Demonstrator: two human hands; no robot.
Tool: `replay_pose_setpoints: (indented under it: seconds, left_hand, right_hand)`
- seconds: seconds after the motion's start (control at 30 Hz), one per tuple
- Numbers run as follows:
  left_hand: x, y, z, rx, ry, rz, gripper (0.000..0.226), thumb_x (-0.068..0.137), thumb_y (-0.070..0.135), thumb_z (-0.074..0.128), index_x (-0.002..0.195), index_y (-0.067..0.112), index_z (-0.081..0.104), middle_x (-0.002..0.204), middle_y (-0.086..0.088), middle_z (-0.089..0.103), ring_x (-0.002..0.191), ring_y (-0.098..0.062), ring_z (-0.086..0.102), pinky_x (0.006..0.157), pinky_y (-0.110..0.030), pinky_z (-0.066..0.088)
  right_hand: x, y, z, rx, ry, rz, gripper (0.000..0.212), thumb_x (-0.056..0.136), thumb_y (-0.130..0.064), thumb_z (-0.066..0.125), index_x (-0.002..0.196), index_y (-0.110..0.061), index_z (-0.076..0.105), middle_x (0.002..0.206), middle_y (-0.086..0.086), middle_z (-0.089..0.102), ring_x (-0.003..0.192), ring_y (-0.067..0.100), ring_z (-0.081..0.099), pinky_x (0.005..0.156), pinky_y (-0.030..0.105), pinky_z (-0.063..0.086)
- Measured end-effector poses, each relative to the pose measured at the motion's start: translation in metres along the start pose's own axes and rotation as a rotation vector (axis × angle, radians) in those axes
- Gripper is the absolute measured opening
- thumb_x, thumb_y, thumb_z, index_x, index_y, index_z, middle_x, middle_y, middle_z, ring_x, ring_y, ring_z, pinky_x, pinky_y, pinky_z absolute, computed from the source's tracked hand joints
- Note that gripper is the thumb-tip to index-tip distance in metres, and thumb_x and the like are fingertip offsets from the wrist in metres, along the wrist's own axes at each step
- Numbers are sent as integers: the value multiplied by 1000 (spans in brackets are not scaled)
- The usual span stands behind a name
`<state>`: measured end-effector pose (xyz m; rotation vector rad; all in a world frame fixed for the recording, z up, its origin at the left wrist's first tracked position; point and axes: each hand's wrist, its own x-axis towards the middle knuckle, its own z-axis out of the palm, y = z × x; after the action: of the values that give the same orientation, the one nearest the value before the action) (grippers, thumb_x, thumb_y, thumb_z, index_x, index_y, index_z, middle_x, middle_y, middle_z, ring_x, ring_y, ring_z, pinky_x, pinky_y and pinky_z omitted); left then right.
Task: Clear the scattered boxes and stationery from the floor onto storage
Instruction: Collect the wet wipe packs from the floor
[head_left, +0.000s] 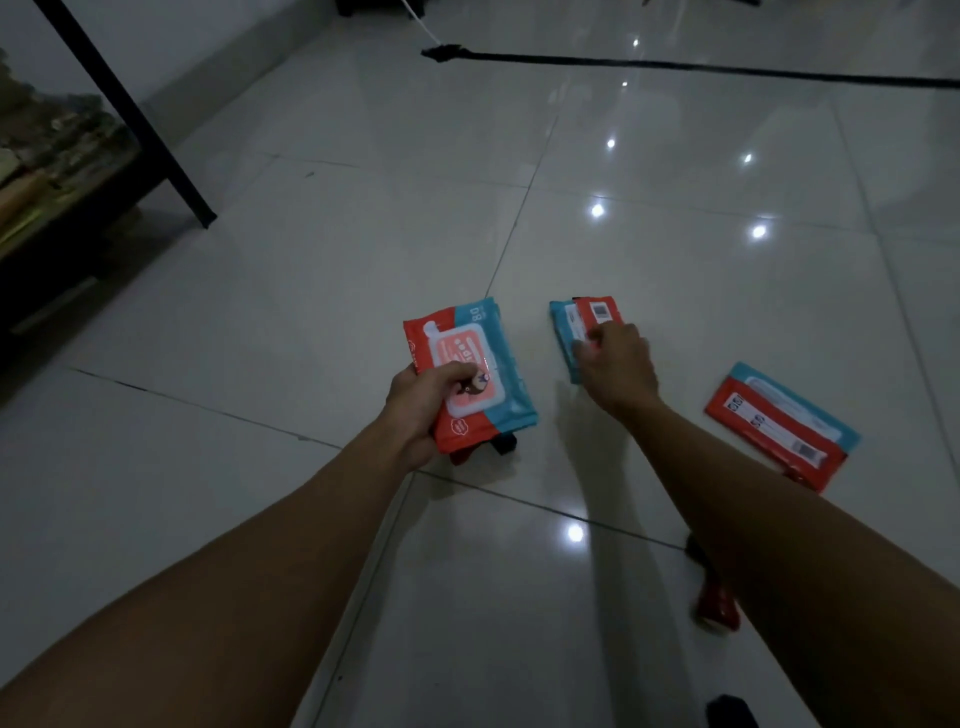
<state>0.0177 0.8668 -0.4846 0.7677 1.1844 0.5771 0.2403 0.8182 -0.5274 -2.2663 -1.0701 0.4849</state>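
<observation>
My left hand (423, 410) grips a red and blue wipes pack (478, 364) face up, lifted a little above the tiled floor. A second red and blue pack (582, 322) lies on the floor just to its right. My right hand (618, 364) is on this pack, fingers curled over its near end. A third pack (779, 423) lies label side up on the floor further right, apart from both hands.
A dark shelf unit with a black slanted leg (156, 140) stands at the left. A black strip (675, 65) crosses the floor at the back. A small red and black object (717, 608) lies under my right forearm, and another dark thing (730, 712) at the bottom edge.
</observation>
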Motion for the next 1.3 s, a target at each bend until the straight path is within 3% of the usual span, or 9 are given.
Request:
replay_pose_setpoints:
  seconds: [0.2,0.33,0.47,0.63,0.7,0.77,0.83,0.93,1.3]
  left_hand:
    - [9,-5,2,64,16,-1,35,84,11,75,118,15,66,104,-12,76,92,-34,75,79,-55,60]
    - [14,-8,1,88,10,4,40,83,12,76,121,16,65,104,-12,76,91,-33,75,82,-59,59]
    - [14,-7,0,101,7,9,43,84,12,78,124,16,63,107,-11,76,91,-32,75,79,-56,60]
    - [9,-3,-7,90,24,7,47,82,12,81,125,16,63,108,-11,75,89,-30,76,73,-48,62]
    - [5,2,-9,88,29,17,48,80,12,83,124,16,64,108,-10,75,88,-29,76,68,-44,62]
    - [0,6,-11,97,32,29,52,76,13,85,124,15,64,107,-9,76,86,-28,76,68,-43,62]
    - [-4,10,-13,110,40,41,53,74,15,87,122,15,65,106,-8,76,85,-26,76,67,-42,62]
    - [-10,15,-13,134,46,63,54,73,18,88,121,15,64,106,-8,75,86,-26,76,65,-40,62]
    - [-41,28,4,55,26,129,47,83,36,79,124,17,64,106,-9,75,89,-26,75,71,-41,62]
  right_hand:
    - [14,33,12,-270,-120,-15,83,90,-60,61,154,-20,26,158,13,25,139,37,29,112,56,33]
    - [14,29,27,-487,-87,-37,88,85,-70,59,149,-15,32,150,16,38,134,38,40,114,58,24]
    - [9,16,26,-464,-83,-71,72,91,-50,65,144,-11,35,136,15,49,118,35,50,97,48,45]
    - [-2,-3,5,-504,-60,-152,45,96,-34,60,129,-7,44,116,15,63,96,33,64,71,37,45]
    - [0,-10,-7,-333,21,-107,36,98,-35,56,120,-7,50,103,10,64,82,27,63,64,35,48]
    - [3,-19,-20,135,-16,31,34,96,-30,62,120,-7,55,104,7,66,82,22,66,64,33,55]
    - [0,-31,-35,622,-187,147,32,93,-20,68,121,-6,60,107,10,71,84,22,73,65,31,60]
    - [-16,-47,-53,960,-451,170,28,94,-25,67,117,-9,63,103,11,75,90,25,75,68,35,62]
    - [-49,-83,-41,859,-551,158,38,93,-38,67,118,-10,63,107,10,75,93,26,75,85,44,61]
